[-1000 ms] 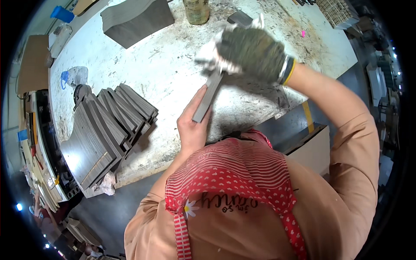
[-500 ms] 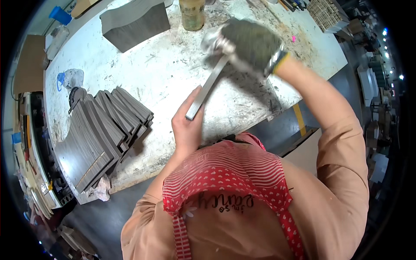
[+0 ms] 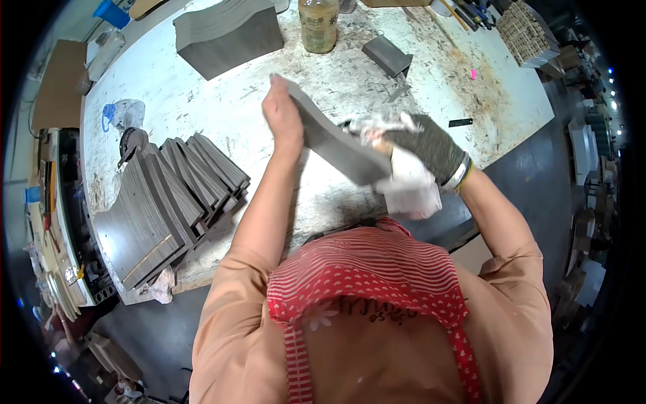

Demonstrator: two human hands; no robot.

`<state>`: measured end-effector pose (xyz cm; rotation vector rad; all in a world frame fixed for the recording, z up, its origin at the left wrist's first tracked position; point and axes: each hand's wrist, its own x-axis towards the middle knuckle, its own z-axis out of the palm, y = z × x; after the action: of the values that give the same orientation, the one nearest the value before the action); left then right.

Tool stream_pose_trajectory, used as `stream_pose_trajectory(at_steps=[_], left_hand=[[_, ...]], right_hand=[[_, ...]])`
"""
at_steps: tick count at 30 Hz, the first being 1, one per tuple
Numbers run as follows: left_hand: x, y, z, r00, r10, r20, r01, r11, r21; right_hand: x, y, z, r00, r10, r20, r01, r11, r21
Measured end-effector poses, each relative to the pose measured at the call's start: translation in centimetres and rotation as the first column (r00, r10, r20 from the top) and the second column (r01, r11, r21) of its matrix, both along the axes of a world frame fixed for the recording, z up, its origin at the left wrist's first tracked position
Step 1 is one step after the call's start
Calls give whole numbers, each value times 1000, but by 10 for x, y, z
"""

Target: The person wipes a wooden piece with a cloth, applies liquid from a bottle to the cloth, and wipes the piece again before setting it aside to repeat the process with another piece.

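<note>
I hold a long grey curved panel (image 3: 330, 138) tilted above a paint-stained white workbench (image 3: 202, 114). My bare left hand (image 3: 281, 116) grips the panel's far end. My right hand (image 3: 424, 145), in a dark knitted glove, clutches a white rag (image 3: 412, 185) pressed against the panel's near end. The rag hangs below the glove. My arms wear peach sleeves, and a red striped apron covers my chest.
A fanned stack of dark grey panels (image 3: 171, 202) lies at the bench's left front. Another stacked grey block (image 3: 225, 34) sits at the back, beside a yellowish bottle (image 3: 317, 25) and a small grey piece (image 3: 387, 55). A woven basket (image 3: 525, 30) stands far right.
The panel was swung round: my left hand moved from its near end, close to my chest, up to the far end. My gloved right hand with the rag came down toward me.
</note>
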<state>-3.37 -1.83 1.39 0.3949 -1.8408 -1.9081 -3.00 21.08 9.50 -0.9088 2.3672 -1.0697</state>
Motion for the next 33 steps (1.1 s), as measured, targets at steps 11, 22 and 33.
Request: stream_pose_trajectory(at_steps=[11, 22, 33], left_hand=[[-56, -1, -62, 955, -152, -256, 187, 975, 122], [-23, 9, 9, 979, -196, 55, 101, 702, 705], [-25, 14, 2, 953, -298, -54, 300, 904, 305]], right_hand=[[-26, -101, -9, 531, 130, -837, -209, 978, 19], [-28, -87, -6, 651, 402, -643, -373, 908, 190], [13, -35, 2, 842, 487, -231, -535, 809, -246]])
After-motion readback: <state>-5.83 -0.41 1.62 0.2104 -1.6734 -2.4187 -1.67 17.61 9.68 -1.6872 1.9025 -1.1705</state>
